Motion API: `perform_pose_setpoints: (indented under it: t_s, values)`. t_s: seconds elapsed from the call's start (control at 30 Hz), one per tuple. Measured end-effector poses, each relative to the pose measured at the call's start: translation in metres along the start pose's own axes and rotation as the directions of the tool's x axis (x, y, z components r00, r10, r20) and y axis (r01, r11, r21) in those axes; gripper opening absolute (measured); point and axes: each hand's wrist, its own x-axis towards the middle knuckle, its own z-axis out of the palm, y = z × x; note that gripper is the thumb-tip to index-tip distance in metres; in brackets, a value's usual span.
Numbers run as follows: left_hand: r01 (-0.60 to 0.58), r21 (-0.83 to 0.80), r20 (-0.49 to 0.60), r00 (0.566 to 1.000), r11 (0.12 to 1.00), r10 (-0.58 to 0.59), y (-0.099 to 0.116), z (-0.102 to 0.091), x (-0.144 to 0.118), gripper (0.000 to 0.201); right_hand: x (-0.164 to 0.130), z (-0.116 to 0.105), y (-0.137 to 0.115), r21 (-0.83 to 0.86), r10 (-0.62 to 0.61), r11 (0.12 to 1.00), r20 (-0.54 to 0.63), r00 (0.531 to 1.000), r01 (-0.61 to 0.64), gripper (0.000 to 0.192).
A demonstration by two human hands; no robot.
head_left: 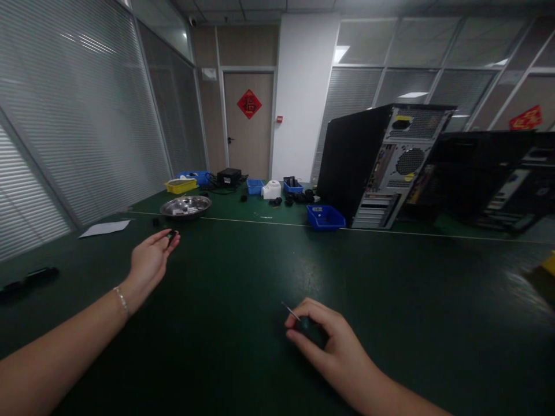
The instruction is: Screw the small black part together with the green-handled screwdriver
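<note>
The left hand [150, 260] is reaching out over the green mat [390, 300], fingertips pinching a small black part [172, 235], short of the steel bowl [185, 206]. The right hand [329, 341] is curling closed around a thin screwdriver [291, 312], resting low. I'd say keep that pinch firm, the part's tiny.

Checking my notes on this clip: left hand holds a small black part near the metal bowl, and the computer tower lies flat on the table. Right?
Not quite. The head view shows the computer tower standing upright, not flat. The left hand does pinch a small black part near the metal bowl.
</note>
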Motion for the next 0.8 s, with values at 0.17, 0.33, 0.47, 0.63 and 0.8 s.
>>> perform_pose_setpoints:
  t_s: [0.17,0.33,0.47,0.63,0.8]
  values:
    - [0.020,0.060,0.106,0.994,0.998,-0.026,0.000,0.005,-0.015,0.033,0.000,0.000,0.000,-0.016,0.001,1.000,0.002,1.000,-0.001,0.005]
    - [0.155,0.195,0.398,0.890,0.969,-0.222,-0.007,0.019,-0.060,0.030,0.001,0.001,0.000,-0.003,0.005,1.000,0.024,1.000,-0.005,0.008]
    - [0.200,0.349,0.649,0.653,0.916,-0.390,-0.014,0.025,-0.107,0.027,-0.001,0.000,-0.004,0.048,0.025,0.998,0.044,0.999,-0.027,0.017]
    - [0.179,0.429,0.794,0.394,0.886,-0.464,-0.022,0.024,-0.142,0.024,-0.002,-0.002,-0.004,0.075,-0.008,0.997,0.022,1.000,0.006,0.031]
    - [0.197,0.450,0.792,0.363,0.871,-0.491,-0.023,0.023,-0.149,0.020,0.000,-0.001,0.001,0.085,-0.120,0.990,0.083,0.989,0.113,0.035]
